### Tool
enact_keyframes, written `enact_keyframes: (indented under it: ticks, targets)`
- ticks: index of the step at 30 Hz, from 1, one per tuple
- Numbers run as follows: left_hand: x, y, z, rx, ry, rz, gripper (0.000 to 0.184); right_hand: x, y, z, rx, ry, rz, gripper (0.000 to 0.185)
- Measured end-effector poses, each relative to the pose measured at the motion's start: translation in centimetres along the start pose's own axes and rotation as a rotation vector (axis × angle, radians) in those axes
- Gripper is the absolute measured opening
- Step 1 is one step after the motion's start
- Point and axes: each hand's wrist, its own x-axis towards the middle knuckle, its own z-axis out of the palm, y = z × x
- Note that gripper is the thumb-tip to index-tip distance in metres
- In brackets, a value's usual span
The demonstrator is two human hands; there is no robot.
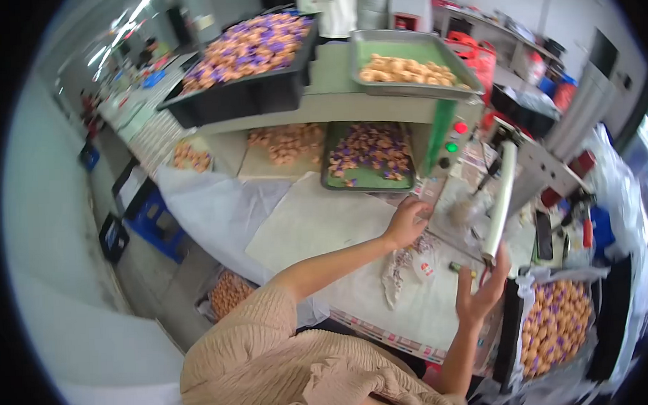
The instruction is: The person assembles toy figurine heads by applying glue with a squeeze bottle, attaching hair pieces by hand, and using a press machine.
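Observation:
My left hand (409, 222) is over the paper-covered bench, its fingers loosely curved with a gap at the thumb and nothing visible in them. Just below it lies a crumpled clear plastic bag (394, 277) with a red print and small dark bits. My right hand (482, 291) has its thumb and fingers apart. Its fingertips are by the lower end of a long white handle (500, 203) on a metal machine arm; whether they touch is unclear. In front of the fingers lies a small green and brass-coloured piece (460, 270).
A black crate (242, 102) of tan and purple pieces and a metal tray (416, 92) of tan pieces stand on the shelf. Below sits a dark tray (370, 186). A lined crate (518, 338) is at right, a blue stool (157, 226) at left. Red and green buttons (452, 147) face me.

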Motion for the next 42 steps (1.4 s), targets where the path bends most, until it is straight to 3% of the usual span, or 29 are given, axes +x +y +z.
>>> enact_keyframes:
  ticks: [4, 8, 11, 14, 18, 23, 31, 34, 39, 42]
  targets:
    - [-3.9, -1.5, -8.1, 0.239, 0.262, 0.061, 0.036, -7.0, 0.7, -0.8, -0.04, -0.343, 0.116, 0.041]
    - [-4.7, -6.2, -18.2, 0.613, 0.539, 0.074, 0.046, -11.4, 0.3, -1.2, -0.033, -0.427, 0.178, 0.038]
    - [-4.1, -8.3, -25.3, 0.803, 0.602, -0.122, 0.058, -12.1, -1.4, -1.0, -0.006, -0.413, 0.258, 0.034]
    - [-3.2, -12.3, -30.4, 0.986, 0.645, -0.098, 0.065, -11.3, -3.6, 0.2, 0.039, -0.418, 0.194, 0.03]
    - [-1.4, -14.7, -32.4, 1.058, 0.603, -0.341, 0.066, -10.6, -6.2, 2.7, 0.115, -0.498, 0.119, 0.029]
    - [0.8, -17.4, -33.7, 1.102, 0.617, -0.359, 0.054, -11.2, -8.7, 5.6, 0.217, -0.646, 0.069, 0.028]
    - [1.7, -19.8, -35.9, 0.916, 0.729, -0.404, 0.034, -13.1, -9.3, 10.0, 0.236, -0.768, 0.015, 0.027]
    - [1.2, -19.9, -35.9, 0.804, 0.787, -0.311, 0.035, -13.5, -8.3, 12.0, 0.217, -0.753, -0.032, 0.027]
    - [1.4, -17.9, -35.7, 0.877, 0.814, -0.232, 0.035, -14.7, -6.2, 14.2, 0.209, -0.755, -0.095, 0.029]
    - [2.8, -15.6, -35.1, 1.026, 0.796, 0.053, 0.032, -14.6, -6.2, 14.3, 0.22, -0.751, -0.063, 0.027]
